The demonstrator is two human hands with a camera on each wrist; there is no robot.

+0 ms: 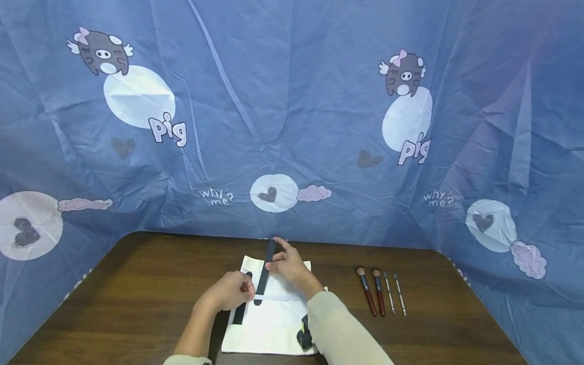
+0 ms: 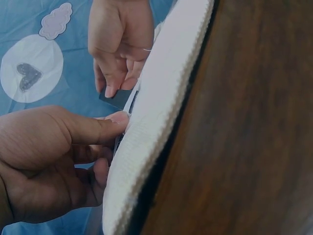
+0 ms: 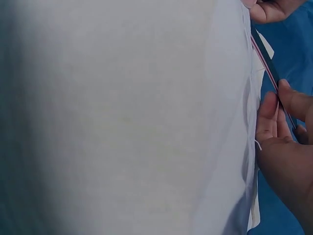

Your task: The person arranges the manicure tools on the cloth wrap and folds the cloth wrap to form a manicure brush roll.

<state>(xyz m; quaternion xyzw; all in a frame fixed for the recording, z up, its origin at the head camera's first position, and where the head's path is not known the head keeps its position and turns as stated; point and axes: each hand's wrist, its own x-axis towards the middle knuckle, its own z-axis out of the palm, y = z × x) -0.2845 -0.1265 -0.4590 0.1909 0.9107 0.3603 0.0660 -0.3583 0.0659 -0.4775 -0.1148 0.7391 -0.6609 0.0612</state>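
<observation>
A white fabric pouch (image 1: 276, 319) lies spread flat on the table, with a narrow white band across its middle. My right hand (image 1: 290, 267) grips a long black nail file (image 1: 266, 271) between thumb and fingers; its pink core shows along the edge in the right wrist view. The file's lower part passes under the band, and its rounded tip (image 1: 257, 302) shows below it. My left hand (image 1: 230, 290) pinches the band (image 2: 129, 104) just left of this file. A second black nail file (image 1: 239, 314) lies at the pouch's left side, partly hidden by the left hand.
Right of the pouch, two makeup brushes (image 1: 370, 294) with red-brown handles and two thin sticks (image 1: 389, 294) lie side by side. A small black object (image 1: 304, 334) sits at the pouch's lower right, partly behind my sleeve. A blue printed curtain (image 1: 292, 126) hangs behind the brown table (image 1: 150, 284).
</observation>
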